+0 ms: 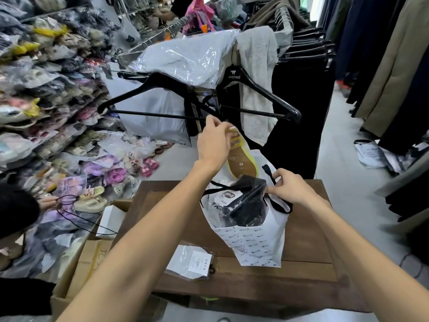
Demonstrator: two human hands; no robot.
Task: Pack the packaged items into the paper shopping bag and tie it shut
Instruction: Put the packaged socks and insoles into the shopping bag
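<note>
1. Right now the white paper shopping bag (253,242) stands open on the dark wooden counter (301,273), leaning a little.
2. Behind the bag, the left hand (214,141) is closed on the top of a yellow-edged sandal pack (241,159) that sticks up out of the bag's mouth.
3. At the bag's right rim, the right hand (290,188) pinches the black ribbon handle (269,173).
4. Inside the bag lies a dark item in clear wrap (246,205).
5. In front of the bag, on the counter, lies a flat clear packet with a white label (191,261).
</note>
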